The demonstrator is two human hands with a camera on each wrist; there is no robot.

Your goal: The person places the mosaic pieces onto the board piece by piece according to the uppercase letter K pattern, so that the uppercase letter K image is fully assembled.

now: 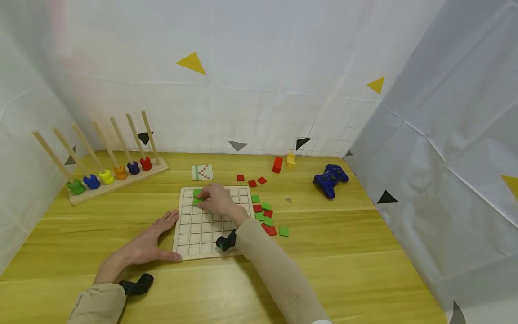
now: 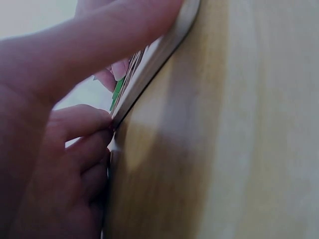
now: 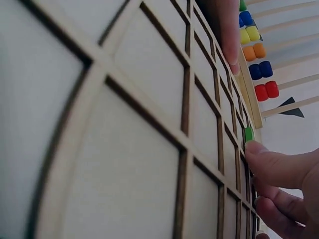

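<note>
A wooden grid board [image 1: 195, 239] lies on the table. My left hand [image 1: 146, 243] rests against its left side, the thumb at the near left corner and the fingertips further up the edge. Over the board's far left part, my right hand [image 1: 218, 200] has thumb and fingers on a green tile [image 1: 196, 202] at the grid. Another green tile [image 1: 197, 192] lies in the cell just beyond it. In the right wrist view the thumb presses the edge of a green tile [image 3: 248, 134], with the fingers partly hidden behind.
Loose red tiles [image 1: 271, 231] and green tiles [image 1: 284, 231] lie right of the board. Behind it are a pattern card [image 1: 202, 172] and several red tiles. A peg rack with coloured beads [image 1: 120, 172] stands left; a red block [image 1: 277, 164], yellow block [image 1: 291, 161] and blue game controller [image 1: 329, 181] lie right.
</note>
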